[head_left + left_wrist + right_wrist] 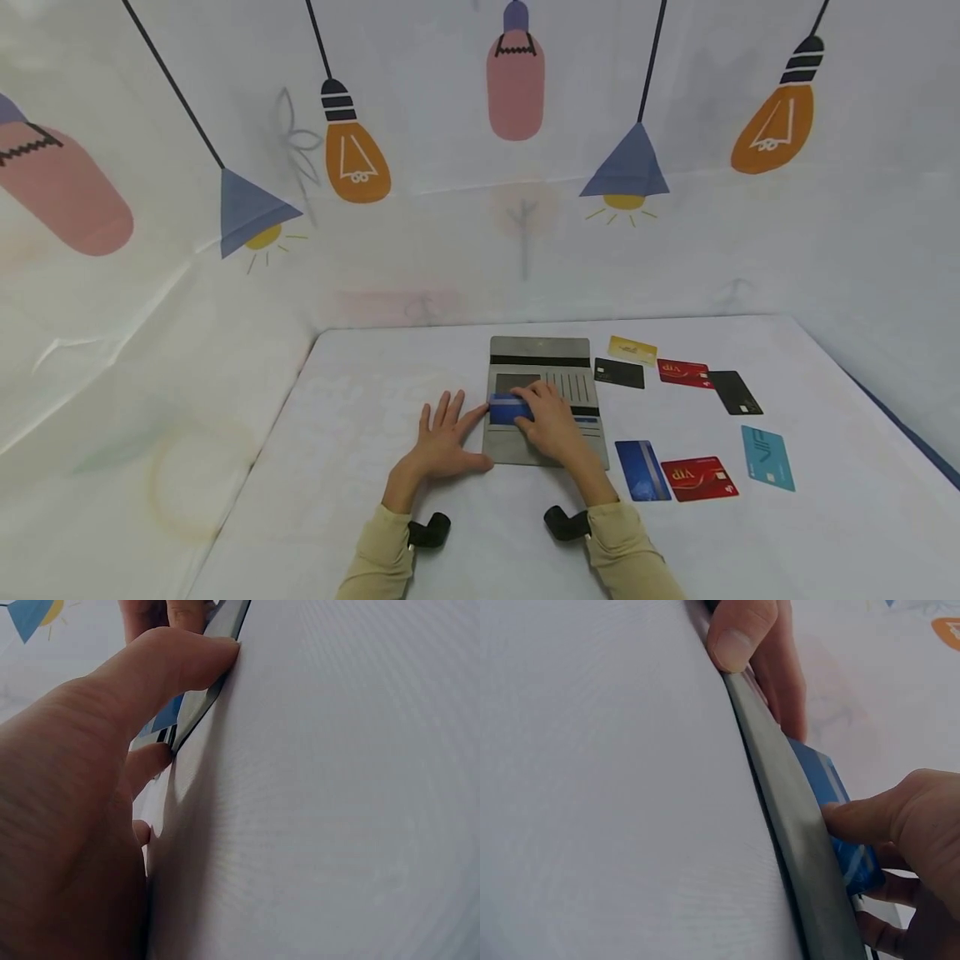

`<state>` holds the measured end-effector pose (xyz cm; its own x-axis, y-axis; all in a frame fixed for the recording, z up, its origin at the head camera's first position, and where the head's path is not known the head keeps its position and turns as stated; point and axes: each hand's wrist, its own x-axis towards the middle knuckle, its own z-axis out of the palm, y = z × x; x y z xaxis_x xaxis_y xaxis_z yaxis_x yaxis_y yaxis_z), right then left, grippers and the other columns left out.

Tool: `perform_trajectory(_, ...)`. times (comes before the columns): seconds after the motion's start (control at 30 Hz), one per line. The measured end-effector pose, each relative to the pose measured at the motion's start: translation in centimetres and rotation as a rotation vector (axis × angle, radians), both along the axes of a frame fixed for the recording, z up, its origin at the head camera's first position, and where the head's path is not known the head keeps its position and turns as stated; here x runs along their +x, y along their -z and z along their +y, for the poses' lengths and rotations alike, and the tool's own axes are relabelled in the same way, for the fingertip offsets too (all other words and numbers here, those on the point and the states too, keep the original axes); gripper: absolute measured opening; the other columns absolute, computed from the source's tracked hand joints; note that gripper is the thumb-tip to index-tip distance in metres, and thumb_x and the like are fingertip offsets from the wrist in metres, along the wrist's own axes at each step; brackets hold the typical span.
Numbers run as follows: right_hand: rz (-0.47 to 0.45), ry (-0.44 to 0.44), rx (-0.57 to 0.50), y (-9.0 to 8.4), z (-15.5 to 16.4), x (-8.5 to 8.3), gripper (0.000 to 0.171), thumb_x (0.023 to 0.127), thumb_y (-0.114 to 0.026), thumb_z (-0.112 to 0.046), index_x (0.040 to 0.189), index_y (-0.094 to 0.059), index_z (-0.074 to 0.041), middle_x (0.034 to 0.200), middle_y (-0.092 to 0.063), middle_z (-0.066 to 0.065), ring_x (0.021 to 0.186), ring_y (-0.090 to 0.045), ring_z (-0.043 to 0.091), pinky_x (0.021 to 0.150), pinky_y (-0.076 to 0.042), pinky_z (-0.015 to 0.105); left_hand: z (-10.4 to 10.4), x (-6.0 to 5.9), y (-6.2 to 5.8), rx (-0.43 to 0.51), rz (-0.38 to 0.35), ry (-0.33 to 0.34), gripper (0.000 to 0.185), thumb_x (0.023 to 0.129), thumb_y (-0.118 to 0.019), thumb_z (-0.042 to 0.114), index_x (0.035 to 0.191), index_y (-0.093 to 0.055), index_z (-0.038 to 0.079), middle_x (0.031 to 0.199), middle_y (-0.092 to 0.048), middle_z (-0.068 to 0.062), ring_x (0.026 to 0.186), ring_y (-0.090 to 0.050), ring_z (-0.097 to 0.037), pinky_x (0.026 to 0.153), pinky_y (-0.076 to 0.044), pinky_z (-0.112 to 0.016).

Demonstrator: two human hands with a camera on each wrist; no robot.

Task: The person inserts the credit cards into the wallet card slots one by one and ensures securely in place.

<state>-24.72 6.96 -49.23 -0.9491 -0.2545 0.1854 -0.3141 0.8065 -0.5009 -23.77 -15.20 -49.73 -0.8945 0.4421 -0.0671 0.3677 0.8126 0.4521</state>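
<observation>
A grey flat board (542, 345) with dark bands and printed lines, like a card holder, lies at the middle of the white table. On its lower half is a blue card (506, 411), which my right hand (557, 429) pinches between thumb and fingers. In the right wrist view the blue card (821, 776) stands slightly tilted above the board's grey edge (787, 810). My left hand (442, 450) is spread at the board's left side. Its thumb (202, 656) touches the lower left corner, and the index fingertip reaches the left edge beside the card.
Right of the board lie a gold card (632, 350), black cards (619, 373) (735, 392), red cards (682, 372) (700, 479), another blue card (642, 471) and a teal card (768, 458). A white cloth with printed lamps (357, 162) hangs behind the table.
</observation>
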Motion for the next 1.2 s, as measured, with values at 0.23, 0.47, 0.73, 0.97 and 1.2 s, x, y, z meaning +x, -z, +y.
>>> perform_trajectory(0.23,0.069,-0.029,-0.059,0.0,0.4,-0.5,0.037,0.087,-0.067,0.003,0.122,-0.068,-0.008,0.106,-0.059,0.011,0.104,-0.054,0.032,0.092,-0.046,0.052,0.0,-0.1,0.1,-0.004,-0.004,-0.004,0.087,0.078,-0.072,0.054,0.153,-0.039,0.022,0.164,-0.014,-0.020,0.151,-0.002,-0.042,0.115,0.001,-0.065)
perform_trajectory(0.47,0.092,-0.029,-0.123,0.3,0.3,-0.6,0.035,0.085,-0.066,0.007,0.117,-0.070,-0.008,0.099,-0.057,0.008,0.101,-0.054,0.030,0.089,-0.046,0.049,0.0,-0.1,0.3,-0.017,-0.005,-0.004,0.086,0.079,-0.071,0.055,0.153,-0.040,0.022,0.164,-0.014,-0.019,0.151,-0.001,-0.041,0.116,0.001,-0.065)
perform_trajectory(0.73,0.083,-0.054,-0.114,0.7,0.6,-0.7,0.034,0.087,-0.067,0.003,0.120,-0.068,-0.005,0.097,-0.056,0.009,0.096,-0.052,0.029,0.087,-0.045,0.048,0.0,-0.1,0.3,-0.023,0.008,0.000,0.086,0.079,-0.071,0.055,0.152,-0.041,0.021,0.164,-0.015,-0.020,0.151,-0.002,-0.042,0.115,0.000,-0.065)
perform_trajectory(0.97,0.026,-0.087,-0.126,0.6,1.0,-0.7,0.035,0.088,-0.064,0.004,0.123,-0.065,-0.004,0.103,-0.057,0.013,0.102,-0.052,0.033,0.092,-0.044,0.052,0.0,0.0,0.0,-0.008,0.015,0.007,0.084,0.080,-0.071,0.053,0.152,-0.041,0.021,0.163,-0.015,-0.021,0.151,-0.003,-0.043,0.115,0.000,-0.066)
perform_trajectory(1.2,-0.012,-0.087,-0.088,0.6,1.0,-0.5,0.035,0.092,-0.062,0.001,0.126,-0.063,-0.006,0.113,-0.057,0.016,0.112,-0.048,0.037,0.097,-0.042,0.055,-0.1,0.1,-0.1,-0.007,0.010,0.012,0.084,0.080,-0.071,0.053,0.152,-0.041,0.020,0.163,-0.015,-0.022,0.151,-0.003,-0.043,0.115,0.000,-0.066)
